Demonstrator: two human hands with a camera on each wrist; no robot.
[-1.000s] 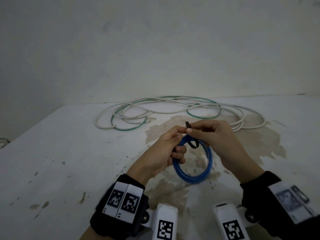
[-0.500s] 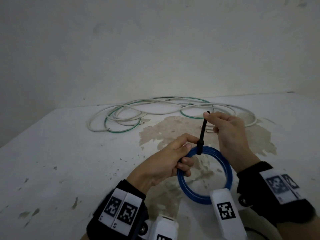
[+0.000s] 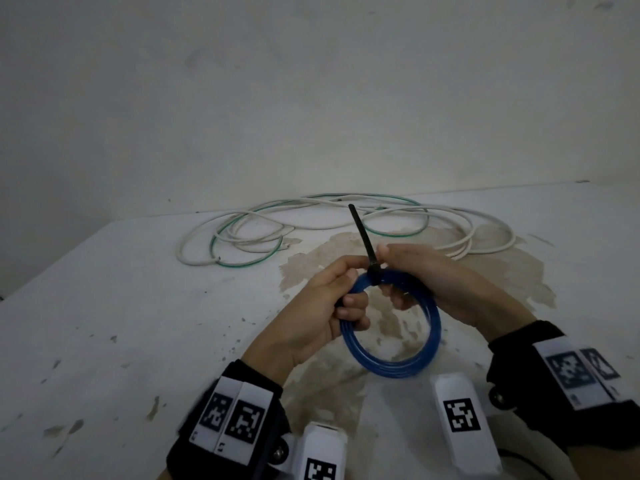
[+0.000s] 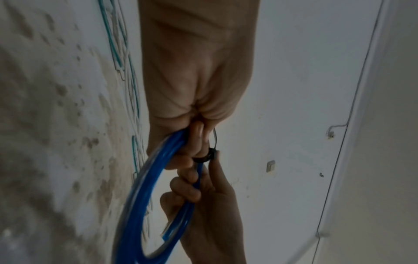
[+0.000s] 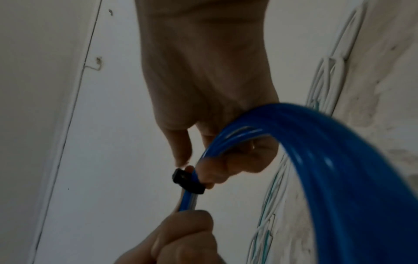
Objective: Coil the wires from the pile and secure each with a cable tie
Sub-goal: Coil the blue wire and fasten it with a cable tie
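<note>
A blue wire coil [image 3: 398, 369] hangs between both hands above the table. My left hand [image 3: 341, 299] grips its left side with curled fingers. My right hand [image 3: 398, 289] curls round the top of the coil just right of a black cable tie [image 3: 374, 271]. The tie is cinched round the strands and its tail stands up free, leaning left. In the left wrist view my left hand [image 4: 196, 139] holds the coil [image 4: 135, 205] beside the tie's head [image 4: 207, 157]. The right wrist view has my right hand [image 5: 199, 159] on the coil [image 5: 339, 160], thumb just above the tie [image 5: 185, 180].
A loose pile of white and green wires [image 3: 197, 262] lies spread across the far side of the stained white table [image 3: 121, 323], close to the wall. The table's left edge runs diagonally towards me. The pile also shows in the wrist views, wires [image 4: 133, 89] and wires [image 5: 328, 75].
The tie went from a loose loop to drawn tight as my right hand pulled its tail upward. That hand then let the tail go and came down onto the coil beside the tie.
</note>
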